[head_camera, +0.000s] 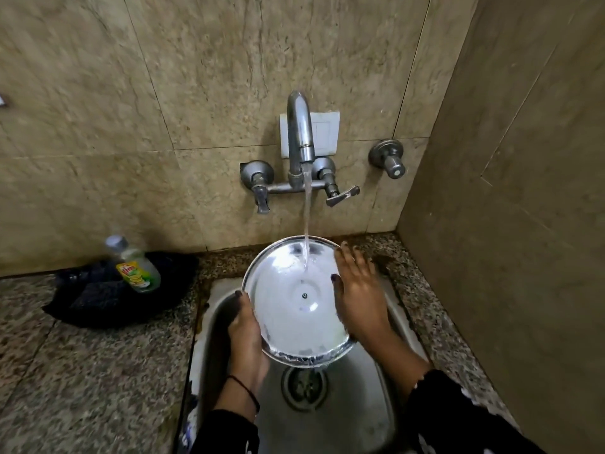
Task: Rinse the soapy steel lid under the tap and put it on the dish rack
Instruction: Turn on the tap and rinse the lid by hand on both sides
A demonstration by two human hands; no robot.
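The round steel lid (294, 299) is held tilted over the sink (370, 414), its hollow underside facing up and coated with white suds. Water runs from the wall tap (299, 132) and strikes the lid's upper part. My left hand (244, 335) grips the lid's left rim from below. My right hand (355, 290) lies flat against the lid's right edge, fingers spread over the rim. No dish rack is in view.
A green dish-soap bottle (137, 267) stands on a dark cloth (108, 299) on the granite counter (82, 371) to the left. The drain (304, 385) sits below the lid. A tiled side wall (507, 224) closes off the right.
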